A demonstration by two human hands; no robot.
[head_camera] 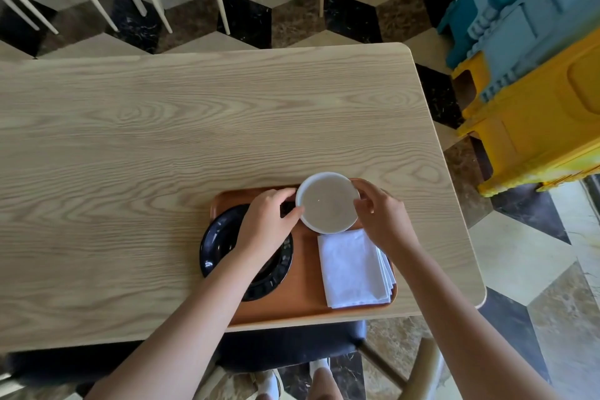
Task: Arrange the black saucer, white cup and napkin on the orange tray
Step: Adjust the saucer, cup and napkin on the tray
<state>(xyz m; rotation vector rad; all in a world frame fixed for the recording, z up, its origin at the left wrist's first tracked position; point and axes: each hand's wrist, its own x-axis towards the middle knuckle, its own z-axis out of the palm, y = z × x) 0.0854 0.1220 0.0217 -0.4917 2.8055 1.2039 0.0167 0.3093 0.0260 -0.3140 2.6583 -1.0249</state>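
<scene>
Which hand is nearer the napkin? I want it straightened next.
The right hand: it is at the cup's right side, just above the napkin. The left hand is over the saucer, farther off.

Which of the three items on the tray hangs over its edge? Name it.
The black saucer: its left rim juts past the orange tray onto the table. The white cup and napkin lie within the tray.
</scene>
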